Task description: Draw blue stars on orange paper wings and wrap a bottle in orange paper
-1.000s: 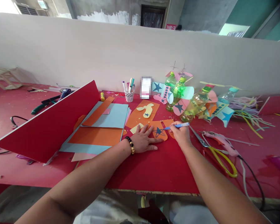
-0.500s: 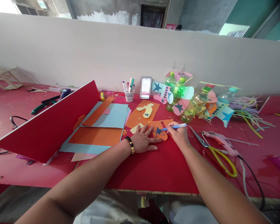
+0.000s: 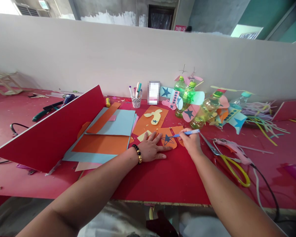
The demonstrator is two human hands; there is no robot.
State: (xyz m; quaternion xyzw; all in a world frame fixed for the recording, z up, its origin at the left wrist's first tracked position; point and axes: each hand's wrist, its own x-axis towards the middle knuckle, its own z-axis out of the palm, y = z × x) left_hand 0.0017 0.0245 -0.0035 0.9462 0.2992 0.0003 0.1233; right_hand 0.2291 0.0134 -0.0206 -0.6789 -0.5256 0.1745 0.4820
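My right hand [image 3: 191,141] grips a blue marker pen [image 3: 187,133], its tip at the right side of a star drawn on an orange paper cutout [image 3: 171,144]. The star's middle is filled in dark blue, while its points are partly outlined only. My left hand [image 3: 151,148] lies flat with fingers spread, the fingertips at the cutout's left edge. A small pale yellow paper piece [image 3: 144,136] shows just beyond the left fingers. Farther back, a yellow paper cutout with a star [image 3: 156,117] rests on an orange sheet [image 3: 162,113].
Blue and orange paper sheets [image 3: 101,144] lie left, beside a red upright board [image 3: 64,131]. Scissors [image 3: 233,169] and a pink glue gun [image 3: 234,150] lie right. Decorated plastic bottles [image 3: 204,112], a pen cup [image 3: 136,102] and a phone [image 3: 154,93] stand at the back.
The right hand and marker have shifted slightly to the right, and the marker lies a little flatter. The left hand and the orange cutout have stayed in place.
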